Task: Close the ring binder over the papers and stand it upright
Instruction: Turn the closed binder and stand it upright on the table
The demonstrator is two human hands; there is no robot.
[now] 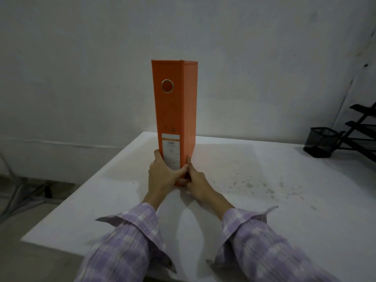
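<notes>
An orange ring binder [174,110] stands upright on the white table [254,180], closed, with its spine facing me. The spine carries a metal-rimmed finger hole near the top and a white label low down. My left hand [162,176] wraps the lower left of the spine, thumb across the front. Pressed against the binder's lower right side is my right hand [196,183], fingers along the cover. Both hands grip it near its base. No papers show; the closed covers hide the inside.
A black mesh pen cup [320,142] stands at the table's far right, beside a black wire tray rack [362,131]. A pale wall rises behind. The table's left edge drops to the floor, where cables lie.
</notes>
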